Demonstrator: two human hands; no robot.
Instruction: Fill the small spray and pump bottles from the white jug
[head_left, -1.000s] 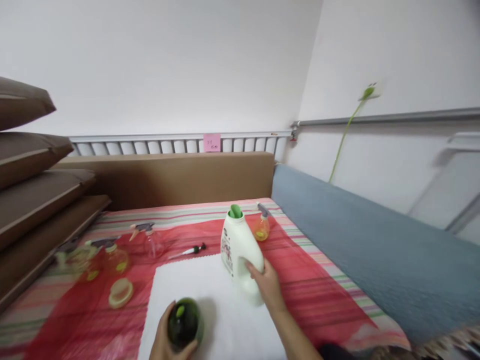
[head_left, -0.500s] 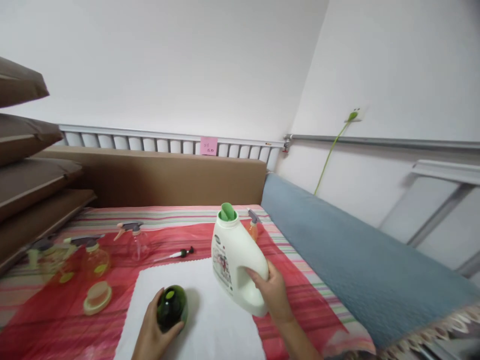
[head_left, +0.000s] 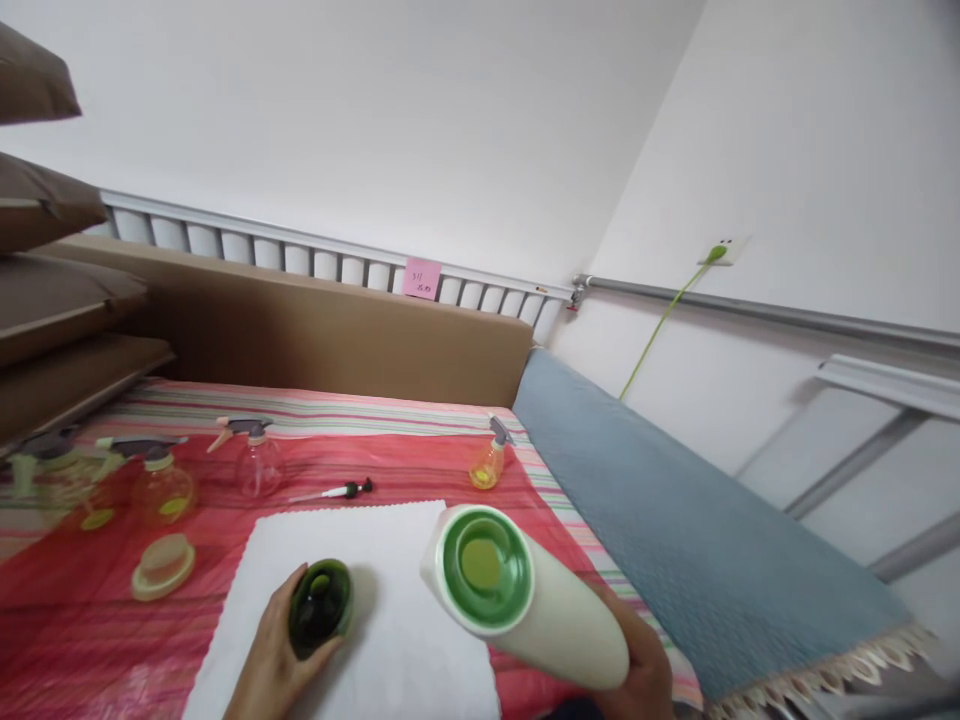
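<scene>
My left hand (head_left: 274, 645) is wrapped round a dark green bottle (head_left: 321, 605) on a white cloth (head_left: 405, 620), its top facing up without a pump. My right hand (head_left: 641, 655) grips a white detergent jug (head_left: 570, 620) from behind, so most of its fingers are hidden. The jug is tipped over, its round green-lined mouth (head_left: 487, 570) turned towards me and uncapped. A gap lies between jug and bottle. Beyond the cloth rests a black-and-white pump head (head_left: 349, 490) with its tube. On the left lies a pale yellowish cap (head_left: 165, 565).
Clear spray bottles stand at the left, one (head_left: 259, 465) with a pinkish trigger; another spray bottle (head_left: 487, 462) stands back right. A red sheet (head_left: 420, 460) covers a striped cloth. Brown boards (head_left: 75, 300) are stacked at left; a blue padded edge (head_left: 675, 500) borders the right.
My right hand has tipped the jug from roughly upright, bringing its mouth nearer and turning it towards me. My left hand keeps the green bottle on the cloth. The view has shifted slightly.
</scene>
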